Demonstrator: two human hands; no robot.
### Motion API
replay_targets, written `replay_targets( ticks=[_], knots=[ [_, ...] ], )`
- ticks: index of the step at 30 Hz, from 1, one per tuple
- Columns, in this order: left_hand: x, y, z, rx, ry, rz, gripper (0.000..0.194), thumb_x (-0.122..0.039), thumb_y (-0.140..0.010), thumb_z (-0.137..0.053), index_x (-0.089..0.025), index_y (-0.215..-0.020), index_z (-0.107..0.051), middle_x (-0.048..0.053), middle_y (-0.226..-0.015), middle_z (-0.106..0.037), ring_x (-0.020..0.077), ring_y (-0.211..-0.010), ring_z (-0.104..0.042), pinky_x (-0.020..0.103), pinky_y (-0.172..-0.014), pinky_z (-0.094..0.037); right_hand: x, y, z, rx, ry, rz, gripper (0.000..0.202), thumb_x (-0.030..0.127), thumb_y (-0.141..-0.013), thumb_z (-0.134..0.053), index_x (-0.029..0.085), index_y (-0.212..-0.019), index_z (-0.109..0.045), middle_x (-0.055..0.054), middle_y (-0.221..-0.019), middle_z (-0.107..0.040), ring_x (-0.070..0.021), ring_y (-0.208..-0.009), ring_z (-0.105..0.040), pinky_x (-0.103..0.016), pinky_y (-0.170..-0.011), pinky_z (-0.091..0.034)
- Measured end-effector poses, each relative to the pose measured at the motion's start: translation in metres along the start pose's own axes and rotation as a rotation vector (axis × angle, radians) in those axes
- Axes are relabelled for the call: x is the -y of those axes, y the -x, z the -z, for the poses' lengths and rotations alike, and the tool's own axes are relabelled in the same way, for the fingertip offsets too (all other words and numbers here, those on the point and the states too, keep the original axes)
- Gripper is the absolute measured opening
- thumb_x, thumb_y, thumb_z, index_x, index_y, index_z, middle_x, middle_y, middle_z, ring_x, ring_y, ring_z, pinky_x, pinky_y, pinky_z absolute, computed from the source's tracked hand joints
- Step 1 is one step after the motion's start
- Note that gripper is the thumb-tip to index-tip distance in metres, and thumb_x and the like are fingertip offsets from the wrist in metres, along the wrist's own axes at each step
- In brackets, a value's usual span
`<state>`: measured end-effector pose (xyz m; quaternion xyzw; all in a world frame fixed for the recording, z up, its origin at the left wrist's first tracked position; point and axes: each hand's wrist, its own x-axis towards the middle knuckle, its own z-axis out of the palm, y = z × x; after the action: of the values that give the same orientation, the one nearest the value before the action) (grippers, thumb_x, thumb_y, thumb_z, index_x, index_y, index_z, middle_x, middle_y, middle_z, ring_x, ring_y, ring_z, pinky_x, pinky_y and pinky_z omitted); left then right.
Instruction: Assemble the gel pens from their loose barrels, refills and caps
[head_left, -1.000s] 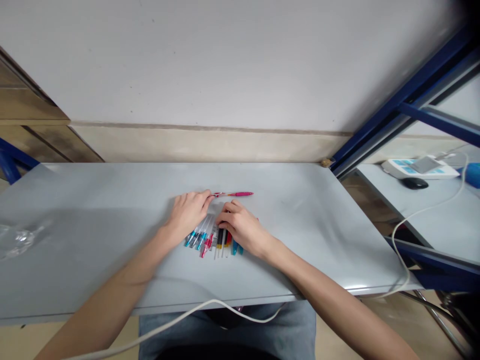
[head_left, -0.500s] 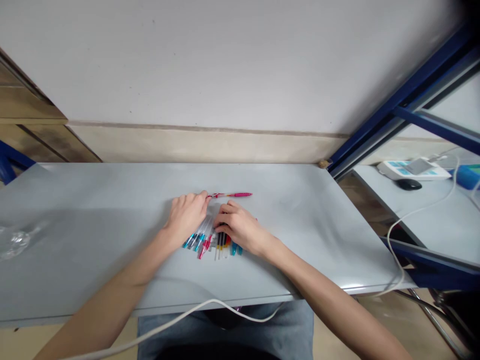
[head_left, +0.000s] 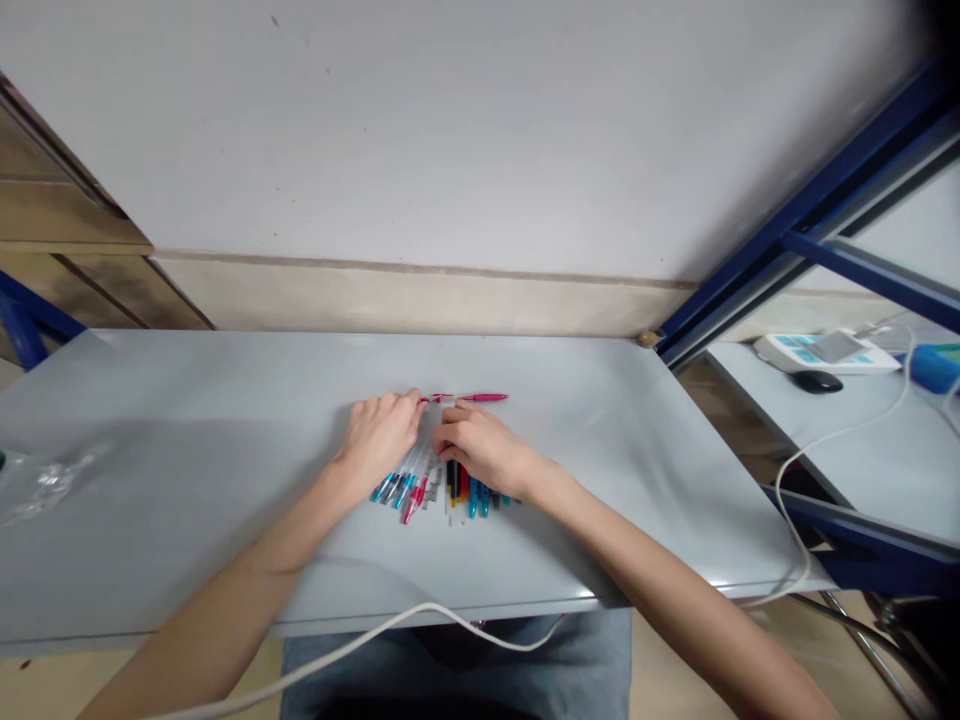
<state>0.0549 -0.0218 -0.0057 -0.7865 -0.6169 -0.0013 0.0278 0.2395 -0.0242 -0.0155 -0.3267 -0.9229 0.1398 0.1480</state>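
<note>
A: Pens (head_left: 442, 487), approx a dozen, are laid side by side mid-desk w/ coloured ends toward the near edge. Their long axes run near-to-far, slightly fanned.

B: Nearest first, pls.

A: A white cable (head_left: 420, 612) is draped along the near edge of the desk (head_left: 187, 400). Beyond it the pens are pinned from above by both hands. The left group, teal and pink ends, is covered by the left hand (head_left: 379, 440). The right group, black, orange, red and teal ends, is covered by the right hand (head_left: 484, 450).

B: Fingers?

A: Neither hand is clenched. Left fingers (head_left: 405, 408) are spread flat, pressed on the barrels, nothing gripped. Right fingers are curled over the barrel tops; whether one pen is pinched can't be told, since the tips are hidden.

B: Anything further back?

A: One pink pen (head_left: 469, 398) is seen apart, just past the fingertips, w/ its long axis left-right, i.e. crosswise to the row. Its left tip is touched, or nearly so, by the left fingertips. The left hand is the nearer one.

B: Arm pose?

A: Both forearms are angled inward from the near corners, wrists low, palms down. A crumpled clear bag (head_left: 41, 482) is left far off at the left edge.
</note>
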Motion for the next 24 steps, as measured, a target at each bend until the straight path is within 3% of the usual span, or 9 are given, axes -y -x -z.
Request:
replay_targets(
  ticks=[8, 14, 24],
  knots=[
    [0.000, 0.000, 0.004, 0.039, 0.023, -0.002, 0.040, -0.037, -0.106, -0.029, -0.021, -0.110, -0.066, 0.011, -0.091, -0.074, 0.0287, -0.084, -0.071, 0.034, -0.070, -0.044, 0.004, -0.008, 0.006, 0.045, 0.029, 0.064, 0.024, -0.003, -0.084, -0.059, 0.018, -0.072, -0.064, -0.002, -0.078, -0.055, -0.0186, -0.080, -0.048, -0.034, -0.086, -0.042],
    [0.001, 0.000, 0.003, 0.023, 0.038, 0.003, 0.041, -0.038, -0.106, -0.029, -0.022, -0.111, -0.066, 0.012, -0.092, -0.073, 0.0304, -0.087, -0.071, 0.035, -0.073, -0.045, 0.001, -0.008, 0.009, 0.048, 0.014, 0.078, 0.024, -0.001, -0.086, -0.059, 0.019, -0.073, -0.063, -0.002, -0.079, -0.055, -0.0191, -0.081, -0.048, -0.032, -0.080, -0.043],
    [0.001, -0.001, 0.001, 0.007, 0.000, 0.008, 0.039, -0.036, -0.106, -0.029, -0.021, -0.106, -0.065, 0.011, -0.087, -0.074, 0.0307, -0.082, -0.072, 0.034, -0.067, -0.043, -0.004, -0.012, 0.007, 0.059, -0.097, 0.158, 0.024, -0.001, -0.085, -0.062, 0.019, -0.072, -0.065, -0.001, -0.083, -0.059, -0.0170, -0.084, -0.053, -0.035, -0.092, -0.043]
  ],
)
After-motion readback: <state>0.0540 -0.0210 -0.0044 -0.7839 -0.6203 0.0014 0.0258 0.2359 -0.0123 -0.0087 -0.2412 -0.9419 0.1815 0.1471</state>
